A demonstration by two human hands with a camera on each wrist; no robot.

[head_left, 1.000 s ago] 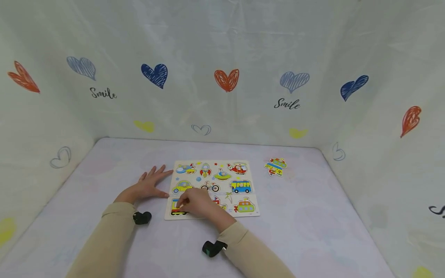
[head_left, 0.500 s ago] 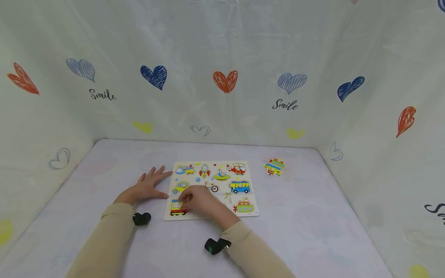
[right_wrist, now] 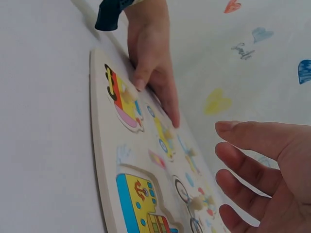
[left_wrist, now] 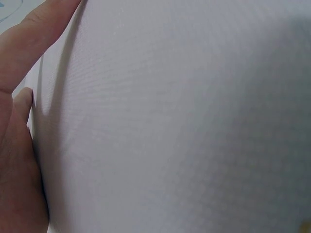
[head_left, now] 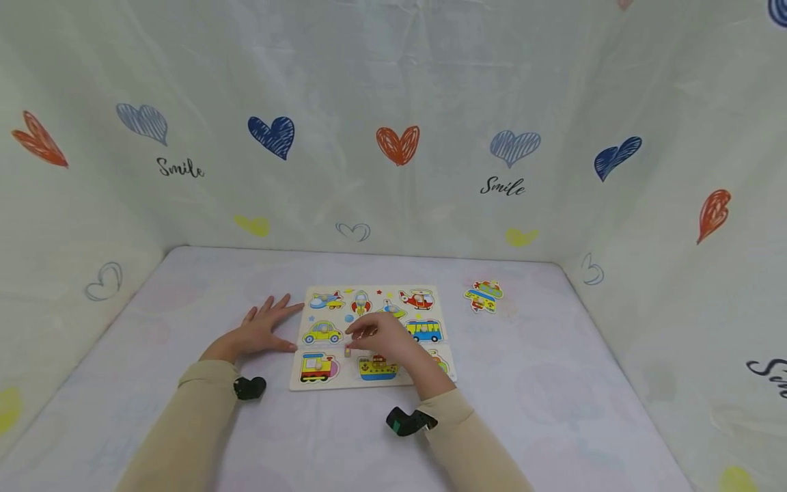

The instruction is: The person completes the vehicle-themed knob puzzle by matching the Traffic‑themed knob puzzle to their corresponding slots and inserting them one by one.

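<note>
A wooden vehicle puzzle board (head_left: 393, 347) lies flat on the table. In its lower left corner is the train piece (head_left: 316, 367), with a knob visible in the right wrist view. My right hand (head_left: 384, 338) hovers over the board's middle. Its fingers (right_wrist: 252, 162) are loosely bent and hold nothing in the right wrist view. Beneath that hand lies the boat picture (head_left: 378, 369); part of the bicycle is hidden. With fingers spread, my left hand (head_left: 261, 331) rests at the board's left edge. Only part of it shows along the left side of the left wrist view.
Several loose, overlapping puzzle pieces (head_left: 484, 296) lie on the table right of the board. The table (head_left: 541, 383) has a pale cloth, and a white curtain (head_left: 455, 82) printed with hearts rises behind it.
My right hand has moved away from the train, up and to the right, and its fingers have loosened. The train is now in full view. My left hand has stayed put.
</note>
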